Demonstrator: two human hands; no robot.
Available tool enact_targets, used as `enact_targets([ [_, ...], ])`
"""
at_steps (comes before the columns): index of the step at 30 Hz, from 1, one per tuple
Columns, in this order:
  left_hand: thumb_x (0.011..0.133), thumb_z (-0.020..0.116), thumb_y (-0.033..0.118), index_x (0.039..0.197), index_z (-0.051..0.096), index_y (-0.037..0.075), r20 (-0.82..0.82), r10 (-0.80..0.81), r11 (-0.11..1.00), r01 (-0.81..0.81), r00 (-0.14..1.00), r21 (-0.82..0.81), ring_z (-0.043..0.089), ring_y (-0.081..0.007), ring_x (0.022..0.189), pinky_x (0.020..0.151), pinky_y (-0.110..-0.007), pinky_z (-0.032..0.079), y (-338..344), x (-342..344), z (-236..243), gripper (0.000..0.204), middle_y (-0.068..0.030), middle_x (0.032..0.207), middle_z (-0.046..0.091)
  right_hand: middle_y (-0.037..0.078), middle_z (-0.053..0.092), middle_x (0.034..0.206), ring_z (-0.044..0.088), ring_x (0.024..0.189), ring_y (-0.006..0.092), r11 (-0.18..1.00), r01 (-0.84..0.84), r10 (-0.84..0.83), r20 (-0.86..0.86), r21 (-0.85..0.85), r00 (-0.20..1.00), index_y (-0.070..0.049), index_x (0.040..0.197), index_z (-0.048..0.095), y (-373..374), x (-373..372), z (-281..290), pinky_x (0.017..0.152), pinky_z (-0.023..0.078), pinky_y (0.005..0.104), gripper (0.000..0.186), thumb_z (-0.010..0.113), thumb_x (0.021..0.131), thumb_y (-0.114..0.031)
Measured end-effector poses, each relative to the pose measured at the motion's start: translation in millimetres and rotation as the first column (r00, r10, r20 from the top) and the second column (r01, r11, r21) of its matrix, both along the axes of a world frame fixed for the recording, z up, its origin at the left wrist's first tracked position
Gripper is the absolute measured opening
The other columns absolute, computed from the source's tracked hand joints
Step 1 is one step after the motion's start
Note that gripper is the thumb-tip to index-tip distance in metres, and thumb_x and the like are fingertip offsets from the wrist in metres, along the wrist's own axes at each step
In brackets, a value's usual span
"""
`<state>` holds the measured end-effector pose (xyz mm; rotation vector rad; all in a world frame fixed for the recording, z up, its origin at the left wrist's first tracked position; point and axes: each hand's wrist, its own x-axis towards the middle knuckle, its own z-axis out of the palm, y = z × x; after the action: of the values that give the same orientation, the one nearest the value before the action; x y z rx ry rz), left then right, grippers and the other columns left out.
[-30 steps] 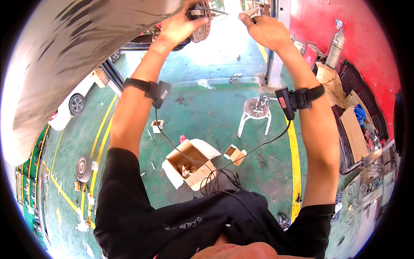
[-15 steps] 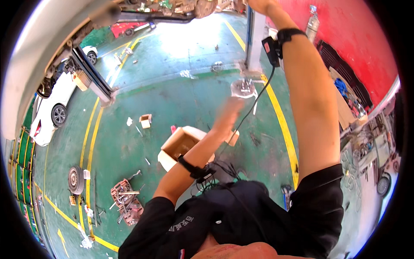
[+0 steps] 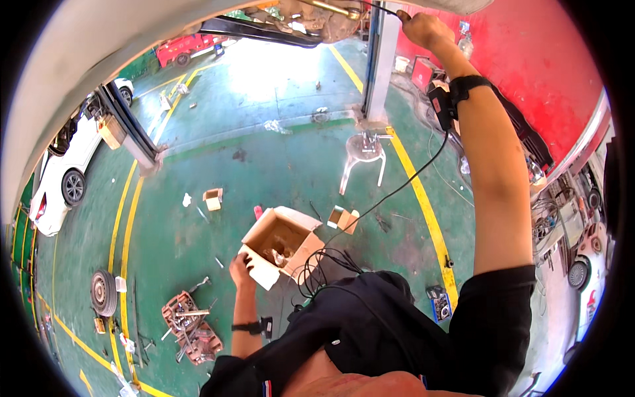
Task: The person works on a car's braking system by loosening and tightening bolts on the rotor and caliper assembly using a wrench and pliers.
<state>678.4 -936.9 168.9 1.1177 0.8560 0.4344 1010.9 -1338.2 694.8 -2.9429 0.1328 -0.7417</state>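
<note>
My right hand (image 3: 426,30) is raised at the top right, fingers closed on a thin black line (image 3: 382,8) that runs toward a raised vehicle's underside (image 3: 337,25). A brass-coloured rod (image 3: 327,8) shows among those parts. Low down, my left hand (image 3: 241,268) has loosely bent, spread fingers with nothing visible in them; it overlaps the open cardboard box (image 3: 297,258) in the view, and I cannot tell whether they touch. Both forearms wear black straps with small devices, and cables run from these toward my body.
A white stool (image 3: 364,149) bears tools. Lift posts (image 3: 377,79) stand either side. On the floor lie a wheel (image 3: 104,291), scattered tool cases (image 3: 188,324) and small cartons (image 3: 344,220). White cars (image 3: 66,185) are parked left; a red wall (image 3: 529,79) and clutter line the right.
My left hand has left the brake disc overhead and dropped down toward my body. My right hand stays raised on the black line. The view has shifted, showing more floor.
</note>
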Motion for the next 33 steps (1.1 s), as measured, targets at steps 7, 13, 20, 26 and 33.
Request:
enact_targets([
  [7,0.084,0.060,0.018,0.095,0.066,-0.001,-0.078,0.181,0.978,-0.187,0.980,-0.087,0.064,-0.0168,0.080,0.061,-0.031,0.045,-4.5,-62.7,-47.3,0.022,-0.0069,0.086,0.067,0.016,0.052,0.145,0.047,0.135,0.0375,0.989,0.141,-0.139,-0.046,0.044,0.989,-0.014,0.139,0.057,0.7,-13.7,6.8,0.110,0.039,0.0456,0.070,0.029,0.099,-0.064],
  [13,0.084,0.062,0.021,0.087,0.068,0.003,-0.007,0.026,0.999,-0.026,1.000,-0.047,0.063,-0.0166,0.069,0.058,-0.030,0.044,-25.9,27.8,-5.3,0.020,-0.0064,0.077,0.066,0.014,0.058,0.139,0.055,0.129,0.0320,0.997,-0.070,0.072,0.312,-0.019,0.947,-0.019,0.133,0.062,8.4,3.1,-3.7,0.104,0.045,0.0437,0.051,0.040,0.099,-0.049],
  [20,0.089,0.063,0.020,0.101,0.065,0.002,0.194,-0.327,0.929,0.277,0.925,0.247,0.061,-0.0146,0.080,0.064,-0.029,0.047,-71.0,154.6,101.2,0.021,-0.0054,0.087,0.064,0.019,0.070,0.113,0.066,0.109,0.0356,0.977,-0.184,0.136,0.343,0.112,0.929,-0.008,0.110,0.073,-8.1,-5.5,8.0,0.093,0.053,0.0438,0.057,0.045,0.097,-0.056],
  [26,0.090,0.063,0.018,0.103,0.065,0.003,0.104,-0.406,0.908,0.389,0.908,0.153,0.062,-0.0137,0.081,0.068,-0.028,0.047,-127.6,186.3,102.0,0.020,-0.0044,0.089,0.065,0.024,0.070,0.105,0.066,0.104,0.0401,0.949,-0.311,0.294,0.225,0.043,0.929,-0.001,0.100,0.073,-58.8,25.9,-5.8,0.089,0.053,0.0478,0.066,0.041,0.098,-0.060],
  [33,0.090,0.062,0.019,0.105,0.064,0.005,0.021,-0.343,0.929,0.336,0.939,0.154,0.062,-0.0129,0.082,0.067,-0.028,0.046,-148.8,204.5,92.1,0.020,-0.0025,0.090,0.064,0.028,0.068,0.088,0.065,0.092,0.0452,0.817,-0.573,0.544,0.247,0.063,0.802,0.000,0.087,0.073,-84.3,96.3,-28.7,0.086,0.052,0.0489,0.071,0.040,0.098,-0.062],
])
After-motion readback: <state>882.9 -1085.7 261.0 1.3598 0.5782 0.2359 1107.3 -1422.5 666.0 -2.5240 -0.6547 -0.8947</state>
